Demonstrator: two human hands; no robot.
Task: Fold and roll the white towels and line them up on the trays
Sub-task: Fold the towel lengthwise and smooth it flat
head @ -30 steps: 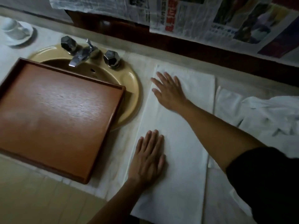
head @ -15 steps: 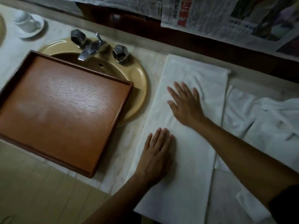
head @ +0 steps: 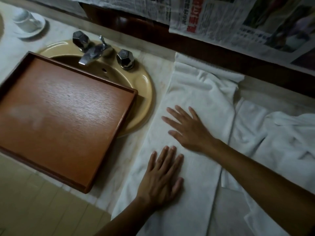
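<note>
Both hands are flat with fingers straight, gripping nothing: left hand at lower centre, right hand just above it, palms down on the folded white towel, a long strip up the middle of the frame. Wooden tray at left, partly over the sink. Newspaper along the top, print too blurry to read.

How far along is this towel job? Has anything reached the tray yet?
Barely begun. Done: one white towel lies folded into a long strip. In hand: the left hand and right hand press flat on it. Left: rolling it, setting it on the brown wooden tray, which holds no towels, then the rumpled white towels heaped beside it.
</note>
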